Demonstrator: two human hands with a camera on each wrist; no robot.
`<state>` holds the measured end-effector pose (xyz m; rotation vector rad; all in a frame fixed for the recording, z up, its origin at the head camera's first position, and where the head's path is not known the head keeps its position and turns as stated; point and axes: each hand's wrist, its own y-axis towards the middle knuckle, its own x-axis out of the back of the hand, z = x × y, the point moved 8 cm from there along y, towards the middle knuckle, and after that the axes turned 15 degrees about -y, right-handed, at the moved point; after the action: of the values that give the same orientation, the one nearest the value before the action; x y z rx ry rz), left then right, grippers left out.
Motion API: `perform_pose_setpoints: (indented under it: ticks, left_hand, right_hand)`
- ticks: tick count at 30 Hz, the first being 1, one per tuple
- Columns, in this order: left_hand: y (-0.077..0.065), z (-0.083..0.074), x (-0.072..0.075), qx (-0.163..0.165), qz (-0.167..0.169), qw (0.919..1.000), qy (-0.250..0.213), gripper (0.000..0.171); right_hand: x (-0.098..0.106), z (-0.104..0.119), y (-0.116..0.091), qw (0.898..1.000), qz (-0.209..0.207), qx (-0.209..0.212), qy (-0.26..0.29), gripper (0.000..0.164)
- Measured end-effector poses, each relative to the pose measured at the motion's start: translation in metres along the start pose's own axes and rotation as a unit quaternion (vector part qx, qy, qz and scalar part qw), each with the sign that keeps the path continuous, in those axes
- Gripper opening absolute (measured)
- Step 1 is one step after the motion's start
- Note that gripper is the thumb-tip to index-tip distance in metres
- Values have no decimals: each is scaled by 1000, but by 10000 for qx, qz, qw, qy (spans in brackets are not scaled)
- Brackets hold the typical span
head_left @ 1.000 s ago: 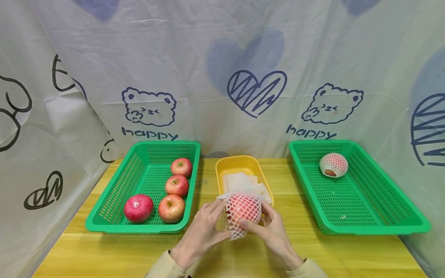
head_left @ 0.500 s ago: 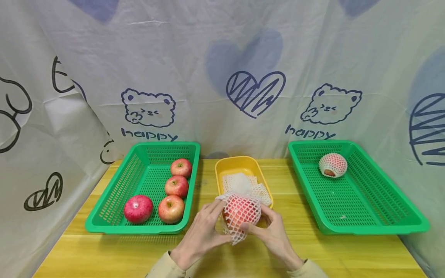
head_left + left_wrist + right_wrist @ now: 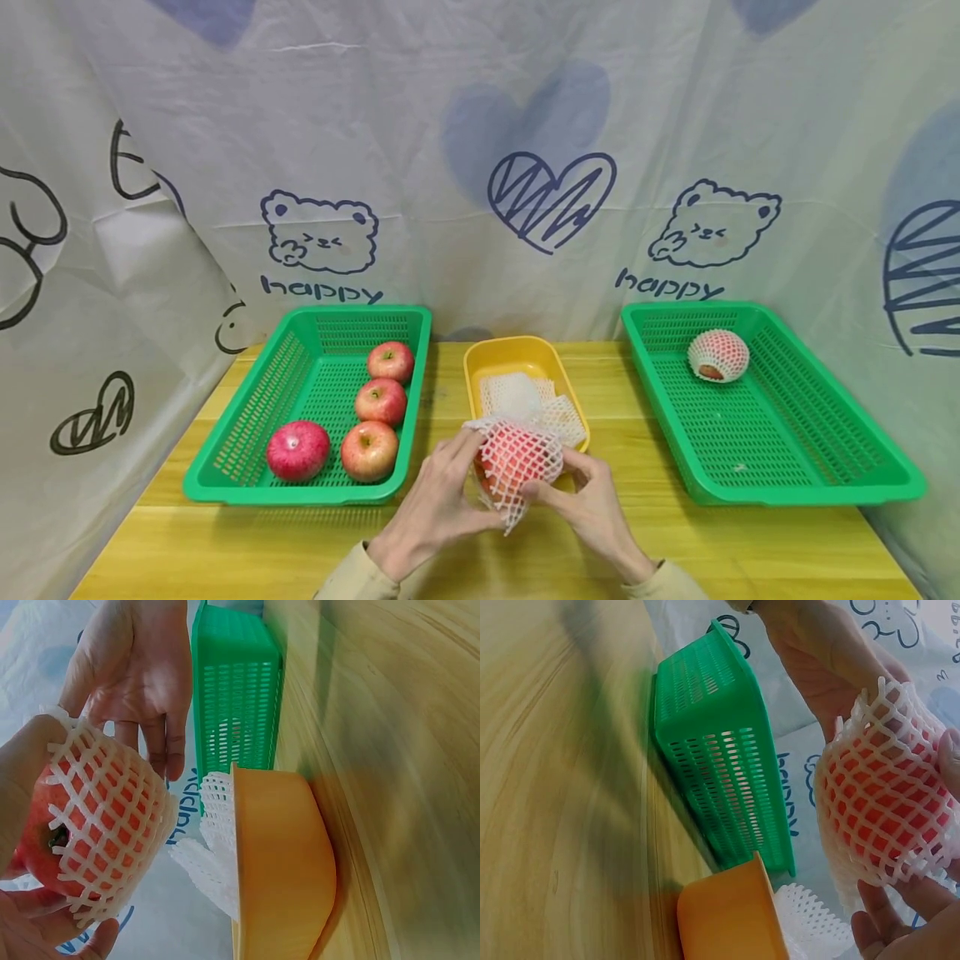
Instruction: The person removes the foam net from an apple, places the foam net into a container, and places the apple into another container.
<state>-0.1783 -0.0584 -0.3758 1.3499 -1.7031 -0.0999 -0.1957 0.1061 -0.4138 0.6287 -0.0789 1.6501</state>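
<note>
Both hands hold a red apple (image 3: pixel 39 834) partly inside a white foam net sleeve (image 3: pixel 522 460), above the front of the yellow tray (image 3: pixel 474 375). My left hand (image 3: pixel 441 493) grips the left side, its thumb at the net's lower edge. On the other side, my right hand (image 3: pixel 592 510) pinches the netted apple, thumb in front and fingers behind. The left wrist view shows the stem end bare, with the net's cut edge lying across it. Netting covers the side seen in the right wrist view (image 3: pixel 885 806).
White foam nets (image 3: pixel 517 393) lie in the yellow tray. At left, a green basket (image 3: pixel 197 482) contains several bare apples (image 3: pixel 371 450). Another green basket (image 3: pixel 810 497), at right, holds one netted apple (image 3: pixel 718 356). Behind the wooden table (image 3: pixel 247 550) hangs a printed cloth (image 3: pixel 480 125).
The net's lower tip has come further down and toward me over the apple. The apple has tilted slightly between the hands, and the left thumb has shifted slightly right.
</note>
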Motion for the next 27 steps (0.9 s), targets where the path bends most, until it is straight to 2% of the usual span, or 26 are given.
perform_pose_setpoints:
  ticks: [5, 13, 23, 27]
  left_hand:
    - [0, 2, 1, 126, -33, 9999, 31, 90]
    - [-1, 6, -1, 164, -6, 9996, -233, 89]
    - [-4, 8, -4, 345, 33, 9981, -516, 87]
    - [-4, 11, -4, 495, 44, 9962, -721, 83]
  right_hand:
    - [-2, 1, -1, 9999, -14, 84, 116, 33]
    - [-5, 2, -2, 9990, 88, 284, 344, 34]
    - [-8, -1, -4, 9960, 399, 315, 731, 35]
    - [-5, -4, -3, 9965, 338, 216, 727, 32]
